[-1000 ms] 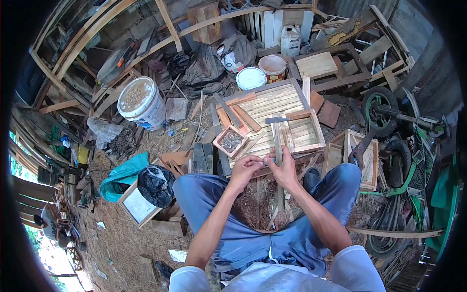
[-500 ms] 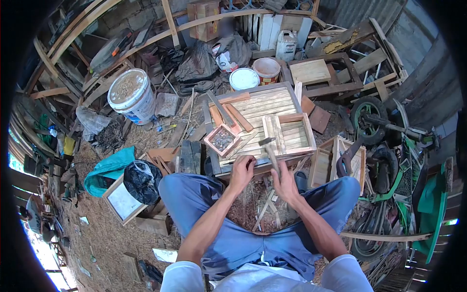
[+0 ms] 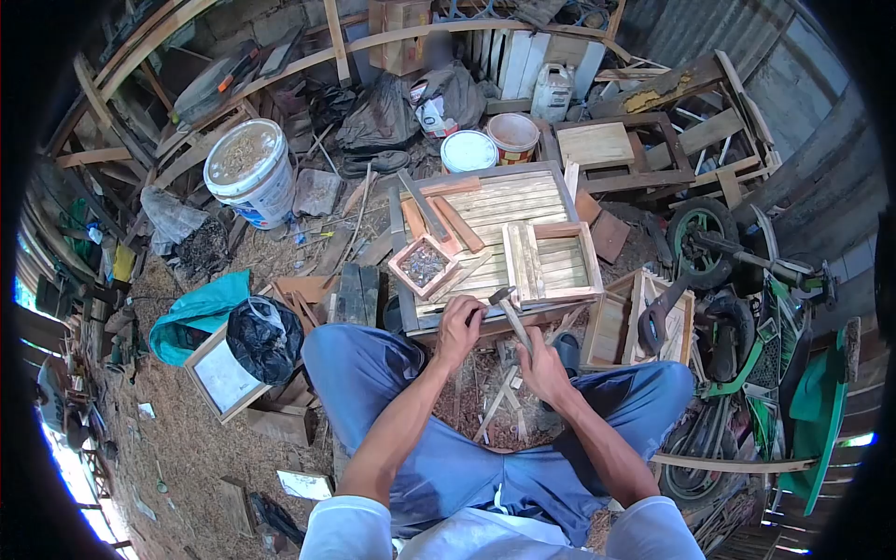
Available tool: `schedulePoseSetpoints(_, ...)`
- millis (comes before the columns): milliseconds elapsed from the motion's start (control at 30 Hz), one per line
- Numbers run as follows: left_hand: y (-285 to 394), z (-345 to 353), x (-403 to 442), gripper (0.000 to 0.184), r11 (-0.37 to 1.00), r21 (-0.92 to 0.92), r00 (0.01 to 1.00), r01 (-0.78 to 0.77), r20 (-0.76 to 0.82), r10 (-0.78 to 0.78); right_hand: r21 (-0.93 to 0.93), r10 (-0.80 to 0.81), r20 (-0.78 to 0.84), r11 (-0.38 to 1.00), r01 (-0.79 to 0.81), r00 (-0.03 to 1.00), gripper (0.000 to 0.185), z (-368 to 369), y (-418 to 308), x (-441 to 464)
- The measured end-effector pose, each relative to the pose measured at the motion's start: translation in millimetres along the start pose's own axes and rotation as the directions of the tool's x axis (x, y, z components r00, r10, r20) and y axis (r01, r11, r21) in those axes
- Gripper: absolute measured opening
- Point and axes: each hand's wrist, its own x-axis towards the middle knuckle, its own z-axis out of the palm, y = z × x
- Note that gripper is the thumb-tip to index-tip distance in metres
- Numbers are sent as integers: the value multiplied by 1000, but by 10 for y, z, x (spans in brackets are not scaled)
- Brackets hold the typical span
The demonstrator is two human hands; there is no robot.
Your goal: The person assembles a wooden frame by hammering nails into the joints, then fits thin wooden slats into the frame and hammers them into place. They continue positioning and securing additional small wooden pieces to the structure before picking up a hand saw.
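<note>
Head view showed the right grip point(image 3: 542, 365) closed around a hammer point(image 3: 517, 322) with a pale wooden handle and dull grey head, at the near edge of the slatted desk point(image 3: 518, 201); whether the curled left grip point(image 3: 457, 329) held anything, I could not tell.

One head-worn camera looks forward and down from just above.

Two buckets point(image 3: 469, 151) stand behind a worktable point(image 3: 527, 193), a box point(image 3: 405, 282) lying left of a frame point(image 3: 594, 261) on it and a bike point(image 3: 771, 347) to its right; at the near edge, the left hand point(image 3: 457, 330) is left of a hammer point(image 3: 513, 317) in the right hand point(image 3: 546, 370).
</note>
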Motion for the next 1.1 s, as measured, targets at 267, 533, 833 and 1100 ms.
schedulePoseSetpoints(267, 13, -8, -7, 8, 1000, 11, 999, 6, -36, -6, -100, -52, 6, 994, 52, 999, 29, 43, -27, -6)
schedulePoseSetpoints(533, -5, 25, 4, 9, 1000, 1, 999, 6, -40, -6, -167, -9, 13, 986, 11, 1000, 30, 56, -58, 5)
schedulePoseSetpoints(833, -43, 20, -13, 9, 1000, 18, 999, -10, -39, 10, -154, -14, 15, 988, 16, 1000, 30, 48, -64, 23)
schedulePoseSetpoints(1100, 7, 4, 22, 8, 1000, -4, 1000, 5, -16, -5, -137, -51, -31, 990, 46, 998, 29, 35, -96, -9)
